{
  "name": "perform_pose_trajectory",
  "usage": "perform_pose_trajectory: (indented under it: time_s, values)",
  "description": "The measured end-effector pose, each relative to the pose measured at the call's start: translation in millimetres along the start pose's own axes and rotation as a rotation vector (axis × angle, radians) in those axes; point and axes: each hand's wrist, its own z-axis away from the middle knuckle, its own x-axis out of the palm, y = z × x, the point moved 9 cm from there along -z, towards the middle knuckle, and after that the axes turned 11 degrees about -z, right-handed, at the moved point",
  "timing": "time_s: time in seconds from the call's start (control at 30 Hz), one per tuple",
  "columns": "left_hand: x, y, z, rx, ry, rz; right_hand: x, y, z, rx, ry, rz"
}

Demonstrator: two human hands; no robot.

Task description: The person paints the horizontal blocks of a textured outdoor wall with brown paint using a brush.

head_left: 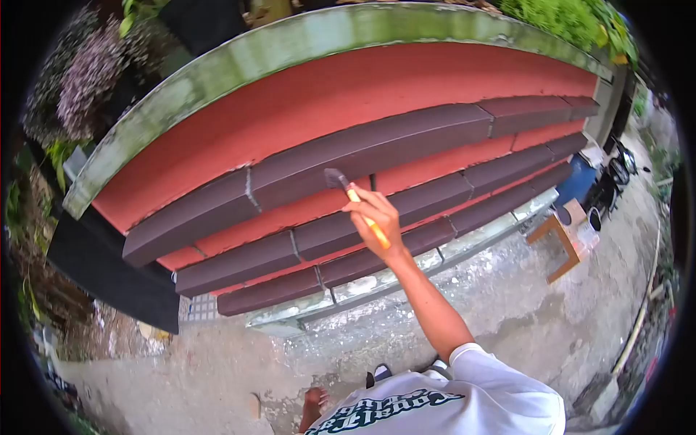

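Observation:
My right hand (377,221) is closed around the yellow handle of a paintbrush (354,194). Its dark bristles touch the front face of the upper dark brown ledge (290,174), left of a dark vertical mark below. My left hand (316,397) hangs low at the bottom edge, beside my white shirt. Its small visible fingers look slightly apart, and I see nothing in them. Behind the ledges is a red wall (348,80); grey joints divide the brown bands.
A mossy concrete rim (290,40) with plants tops the wall. To the right stand a small wooden stool (557,243) with containers, a blue drum (577,180) and a motorcycle (615,174). Black sheeting (109,261) lies at left. Concrete ground (217,362) runs below.

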Motion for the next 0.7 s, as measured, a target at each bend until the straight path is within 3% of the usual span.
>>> perform_pose_trajectory:
  time_s: [0.17,0.3,0.4,0.5,0.6,0.7]
  values:
    - [11.9,85.9,20.0,0.121,0.09,-0.071,-107.0,30.5,-16.1,0.049,0.121,0.159]
    - [45.6,108.5,29.2,0.142,0.034,-0.116,-191.7,55.4,-26.8,0.082,0.237,0.263]
    - [73.8,104.4,37.5,0.122,0.01,-0.21,-251.9,77.6,-30.3,0.056,0.318,0.331]
    - [104.0,87.6,61.5,0.241,-0.167,-0.111,-298.4,94.0,-30.5,0.051,0.363,0.388]
    - [139.7,82.3,73.3,0.428,-0.259,-0.332,-331.6,106.1,-35.0,0.054,0.384,0.391]
    - [177.5,68.7,62.9,0.315,-0.32,-0.239,-352.2,110.7,-31.3,0.036,0.373,0.33]
